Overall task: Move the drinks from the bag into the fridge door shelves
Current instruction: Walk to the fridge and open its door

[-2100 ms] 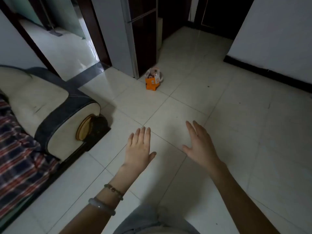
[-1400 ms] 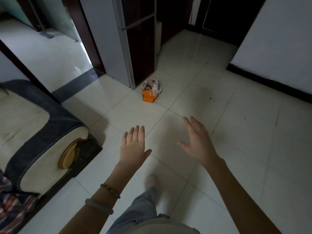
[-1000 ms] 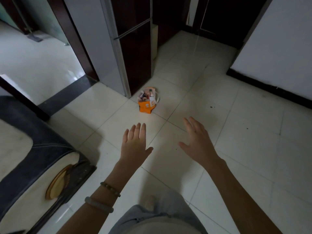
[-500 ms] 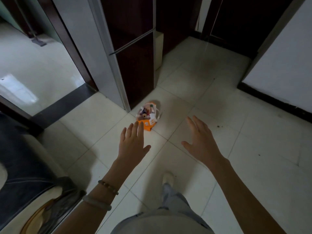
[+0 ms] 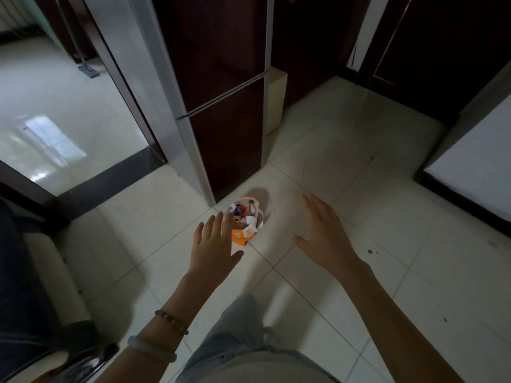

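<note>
Head view looks down past your two bare arms onto a pale glossy tiled floor [image 5: 373, 217]. Your left hand [image 5: 214, 244] is stretched forward palm down, its fingers [image 5: 210, 226] spread and empty, and from this angle the fingertips overlap the near edge of the small orange and white paper bag [image 5: 244, 221]; you cannot tell from this angle whether they touch it. Your right hand [image 5: 323, 233] is held out to the right of the bag, apart from it, fingers loosely extended and holding nothing. The bag stands upright on the floor just in front of the lower corner of the tall fridge with dark maroon doors and a silver side [image 5: 221, 92], and both doors are closed. Inside the open bag you can see a clear plastic bottle with a green cap [image 5: 250, 210] among other small drink containers too small to tell apart. A brown beaded bracelet [image 5: 171, 322] and a pale smooth bangle [image 5: 152, 352] sit on your left wrist. Your grey trouser leg [image 5: 237, 327] reaches forward between your arms. A cream and dark sofa arm [image 5: 49, 272] lies at the left edge.
</note>
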Demonstrator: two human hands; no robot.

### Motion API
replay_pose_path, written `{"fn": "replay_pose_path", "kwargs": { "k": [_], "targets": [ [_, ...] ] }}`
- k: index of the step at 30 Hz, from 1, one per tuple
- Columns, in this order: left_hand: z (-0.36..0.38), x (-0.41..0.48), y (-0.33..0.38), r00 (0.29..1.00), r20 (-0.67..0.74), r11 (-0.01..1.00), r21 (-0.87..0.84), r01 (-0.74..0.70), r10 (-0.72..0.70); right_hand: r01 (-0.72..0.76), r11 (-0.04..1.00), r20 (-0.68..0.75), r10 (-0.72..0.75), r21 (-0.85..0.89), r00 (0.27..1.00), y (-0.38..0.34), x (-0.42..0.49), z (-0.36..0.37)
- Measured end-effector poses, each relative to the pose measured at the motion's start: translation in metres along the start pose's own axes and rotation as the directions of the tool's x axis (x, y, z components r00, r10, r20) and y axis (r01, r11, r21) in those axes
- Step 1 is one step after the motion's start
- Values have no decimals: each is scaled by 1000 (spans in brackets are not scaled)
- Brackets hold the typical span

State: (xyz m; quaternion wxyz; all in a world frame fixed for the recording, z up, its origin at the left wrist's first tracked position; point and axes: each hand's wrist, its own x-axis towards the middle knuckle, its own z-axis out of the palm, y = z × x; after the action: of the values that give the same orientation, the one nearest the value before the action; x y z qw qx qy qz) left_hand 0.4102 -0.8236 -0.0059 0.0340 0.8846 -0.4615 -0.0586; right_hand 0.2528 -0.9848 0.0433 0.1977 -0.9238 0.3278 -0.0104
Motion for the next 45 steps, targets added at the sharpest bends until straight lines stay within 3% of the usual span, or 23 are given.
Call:
{"fn": "replay_pose_path", "kwargs": {
  "k": [21,36,45],
  "targets": [
    [-42,317,-51,977,-103,981,-56,184,-189,199,977,82,-193,-74,978,16,327,-56],
    [-62,358,-78,887,-147,898,-118,424,-438,469,882,236,-447,-42,863,-20,438,-57],
    [-109,379,-113,744,-313,800,-109,590,-591,678,735,215,-659,-19,720,-68,507,-88]
  ]
}}
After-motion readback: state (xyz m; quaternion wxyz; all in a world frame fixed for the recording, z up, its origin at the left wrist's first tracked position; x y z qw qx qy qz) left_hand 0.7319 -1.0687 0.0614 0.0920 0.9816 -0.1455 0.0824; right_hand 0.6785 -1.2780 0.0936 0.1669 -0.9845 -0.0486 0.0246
